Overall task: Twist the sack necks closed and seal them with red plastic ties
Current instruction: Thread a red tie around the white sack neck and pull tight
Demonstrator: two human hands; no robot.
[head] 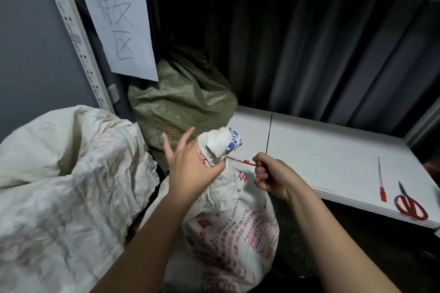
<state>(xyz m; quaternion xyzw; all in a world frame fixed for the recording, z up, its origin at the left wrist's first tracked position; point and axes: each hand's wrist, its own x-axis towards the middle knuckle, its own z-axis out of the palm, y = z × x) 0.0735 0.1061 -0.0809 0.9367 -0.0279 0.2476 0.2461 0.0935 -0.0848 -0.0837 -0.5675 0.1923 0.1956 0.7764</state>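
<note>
tie going tight on the printed sack

head view: the printed sack (228, 216) between the hands had its neck (217, 147) twisted, with a red tie (240, 161) looped round it, seemingly not yet fully cinched. the left hand (190, 164) braced the neck, fingers partly spread; the right hand (269, 173) was fisted on the tie's tail. right of it, a spare tie (381, 183) lay on the counter (321, 150); left, a white sack (66, 173) looked untied.

My left hand (190, 169) reaches far, fingers (175, 144) spread, thumb hooked in. My right hand (273, 175) sits just right of it, fingers curled into a pinching fist.
</note>
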